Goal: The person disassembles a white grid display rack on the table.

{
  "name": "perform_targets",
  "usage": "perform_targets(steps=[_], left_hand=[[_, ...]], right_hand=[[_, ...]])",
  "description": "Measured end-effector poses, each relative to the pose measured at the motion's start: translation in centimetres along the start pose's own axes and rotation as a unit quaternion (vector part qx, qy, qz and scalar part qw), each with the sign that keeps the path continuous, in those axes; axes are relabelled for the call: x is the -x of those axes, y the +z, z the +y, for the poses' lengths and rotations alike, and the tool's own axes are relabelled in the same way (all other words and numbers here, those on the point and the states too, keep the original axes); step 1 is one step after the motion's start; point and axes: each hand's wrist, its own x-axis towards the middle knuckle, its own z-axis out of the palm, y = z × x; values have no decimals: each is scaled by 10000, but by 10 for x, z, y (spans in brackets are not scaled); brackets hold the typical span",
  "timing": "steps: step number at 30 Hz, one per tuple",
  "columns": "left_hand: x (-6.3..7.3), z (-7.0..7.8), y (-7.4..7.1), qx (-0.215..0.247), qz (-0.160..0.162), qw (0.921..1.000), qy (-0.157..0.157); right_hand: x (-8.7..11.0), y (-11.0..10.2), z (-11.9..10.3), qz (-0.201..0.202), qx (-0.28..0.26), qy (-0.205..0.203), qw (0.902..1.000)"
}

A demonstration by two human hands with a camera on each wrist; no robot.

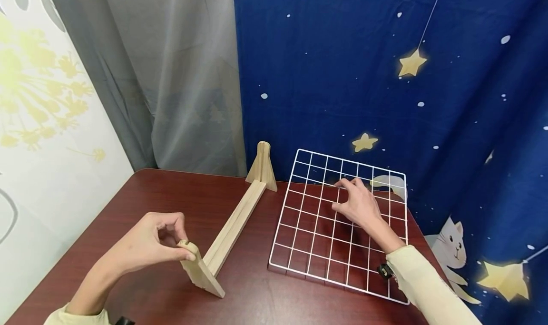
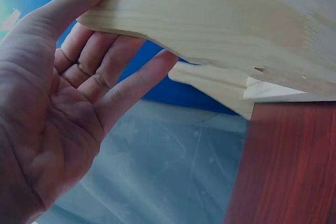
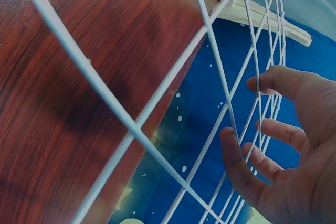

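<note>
My left hand (image 1: 143, 246) pinches the rounded top of the near end piece of a pale wooden stand (image 1: 233, 227) between thumb and fingers. In the left wrist view the flat end board (image 2: 210, 19) fills the upper part, with fingers behind its edge. A long bar links it to a matching far end piece (image 1: 262, 165). On the right, a white wire grid panel (image 1: 318, 214) leans with its near edge low over the table. My right hand (image 1: 359, 203) holds it near the middle, with curled fingertips (image 3: 231, 140) at the wires and thumb and fingers spread apart.
The dark red-brown table (image 1: 145, 196) runs beneath both things. Behind it hang a grey curtain (image 1: 192, 77) and a blue star-patterned curtain (image 1: 321, 68), which the grid's far part overlaps in the head view. A white patterned surface (image 1: 55, 172) borders the left side.
</note>
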Motion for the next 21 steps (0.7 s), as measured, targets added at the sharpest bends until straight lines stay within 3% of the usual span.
perform_targets(steps=[6,21], left_hand=[[2,6,11,256,-265,9993,79],[-2,18,33,87,-476,9987,180]], right_hand=[[0,3,-7,-270,-13,-11,9996],[1,22,-25,-1276,95,-257,9914]])
